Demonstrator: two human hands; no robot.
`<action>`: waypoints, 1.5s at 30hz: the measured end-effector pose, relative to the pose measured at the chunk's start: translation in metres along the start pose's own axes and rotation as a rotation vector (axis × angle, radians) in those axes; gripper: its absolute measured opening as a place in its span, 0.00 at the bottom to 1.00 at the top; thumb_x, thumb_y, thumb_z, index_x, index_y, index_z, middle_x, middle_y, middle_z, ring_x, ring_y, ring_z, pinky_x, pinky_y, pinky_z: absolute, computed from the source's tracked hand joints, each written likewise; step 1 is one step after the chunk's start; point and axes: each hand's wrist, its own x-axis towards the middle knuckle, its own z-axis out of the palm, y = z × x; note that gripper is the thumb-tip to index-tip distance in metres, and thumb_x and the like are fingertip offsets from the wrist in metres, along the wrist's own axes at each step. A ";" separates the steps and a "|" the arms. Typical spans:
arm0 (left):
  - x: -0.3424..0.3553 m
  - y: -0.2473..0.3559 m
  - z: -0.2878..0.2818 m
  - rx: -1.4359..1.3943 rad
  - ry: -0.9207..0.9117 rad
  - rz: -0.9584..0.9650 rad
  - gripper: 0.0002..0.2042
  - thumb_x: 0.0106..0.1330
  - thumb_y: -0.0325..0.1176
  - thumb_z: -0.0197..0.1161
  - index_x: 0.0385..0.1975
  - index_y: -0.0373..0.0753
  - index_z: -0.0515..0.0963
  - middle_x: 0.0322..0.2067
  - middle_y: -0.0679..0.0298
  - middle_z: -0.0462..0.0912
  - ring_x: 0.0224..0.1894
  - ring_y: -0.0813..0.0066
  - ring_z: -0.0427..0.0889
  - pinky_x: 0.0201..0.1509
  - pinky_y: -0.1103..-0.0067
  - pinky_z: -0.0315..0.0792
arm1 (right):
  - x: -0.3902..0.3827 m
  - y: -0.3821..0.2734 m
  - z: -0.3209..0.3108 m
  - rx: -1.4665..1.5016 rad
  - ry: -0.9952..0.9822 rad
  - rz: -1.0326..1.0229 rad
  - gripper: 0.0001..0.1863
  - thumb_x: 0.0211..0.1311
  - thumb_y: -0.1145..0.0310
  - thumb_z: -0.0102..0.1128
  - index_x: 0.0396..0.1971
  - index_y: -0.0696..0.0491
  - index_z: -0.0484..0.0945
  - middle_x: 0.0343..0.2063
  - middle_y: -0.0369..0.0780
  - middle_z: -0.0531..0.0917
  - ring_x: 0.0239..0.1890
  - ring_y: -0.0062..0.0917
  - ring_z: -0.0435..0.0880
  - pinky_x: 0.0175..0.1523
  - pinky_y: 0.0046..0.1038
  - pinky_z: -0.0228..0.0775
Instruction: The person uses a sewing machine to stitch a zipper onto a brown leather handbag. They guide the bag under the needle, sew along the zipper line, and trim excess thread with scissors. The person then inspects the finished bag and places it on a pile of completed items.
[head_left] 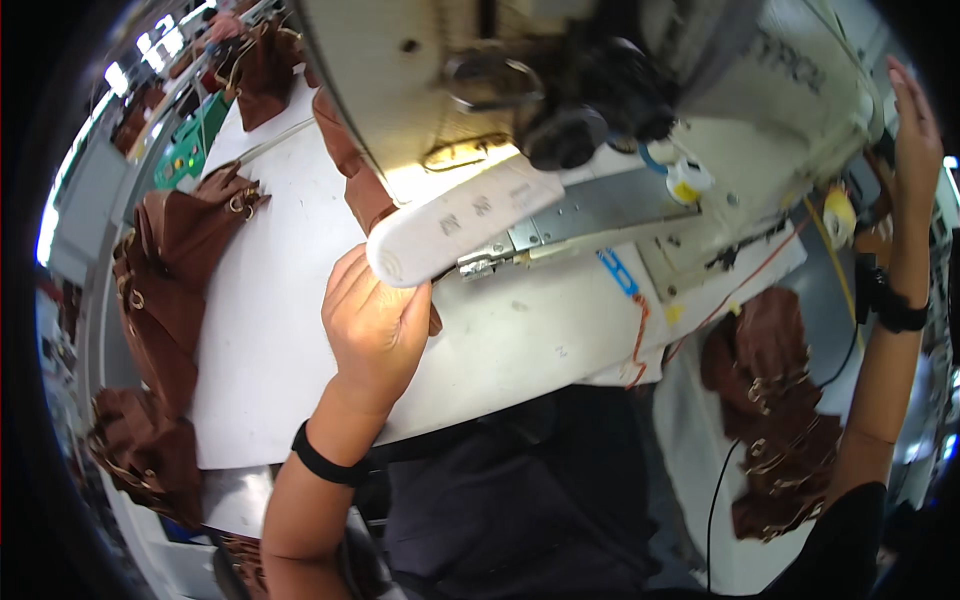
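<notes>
My left hand (pixel 375 320) pinches a brown leather-like piece (pixel 435 320), partly hidden behind the white oblong lamp housing (pixel 460 220) on the cream sewing machine (pixel 780 90), near its metal plate (pixel 620 205). More of the brown material (pixel 360 180) runs behind the machine's head. My right hand (pixel 912 130) is raised at the machine's far right end, fingers extended along it; their contact is unclear.
Brown bags with metal rings (pixel 160 290) line the white table's (pixel 270 380) left side; more (pixel 770 420) lie lower right. A blue tool (pixel 620 272), orange cord and yellow spool (pixel 838 215) sit right. A person (pixel 222 30) is in the background.
</notes>
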 end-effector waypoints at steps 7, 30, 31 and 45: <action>-0.004 -0.003 -0.002 -0.006 -0.011 0.014 0.13 0.45 0.17 0.70 0.34 0.32 0.85 0.34 0.58 0.89 0.37 0.61 0.87 0.49 0.67 0.77 | 0.100 0.119 0.041 -0.073 -0.915 0.662 0.25 0.76 0.51 0.58 0.51 0.60 0.86 0.37 0.40 0.89 0.38 0.19 0.85 0.48 0.24 0.77; 0.011 0.005 -0.012 -0.003 -0.132 0.008 0.14 0.58 0.12 0.67 0.42 0.32 0.87 0.42 0.53 0.91 0.45 0.59 0.91 0.51 0.71 0.82 | -0.036 0.102 0.034 0.144 0.249 0.359 0.27 0.69 0.48 0.64 0.56 0.56 0.86 0.43 0.42 0.88 0.43 0.23 0.84 0.50 0.25 0.76; 0.016 0.008 -0.013 -0.014 -0.136 0.012 0.14 0.58 0.12 0.67 0.42 0.32 0.87 0.42 0.54 0.91 0.45 0.59 0.91 0.51 0.71 0.82 | -0.043 0.100 0.039 0.206 0.307 0.339 0.31 0.66 0.43 0.68 0.54 0.56 0.87 0.41 0.44 0.88 0.41 0.23 0.84 0.48 0.25 0.75; 0.018 0.007 -0.013 0.052 -0.107 0.133 0.14 0.57 0.14 0.69 0.42 0.34 0.88 0.43 0.55 0.91 0.45 0.62 0.90 0.52 0.74 0.79 | -0.049 0.084 0.034 0.086 0.335 0.506 0.32 0.69 0.44 0.64 0.52 0.60 0.87 0.38 0.40 0.88 0.36 0.20 0.82 0.44 0.23 0.74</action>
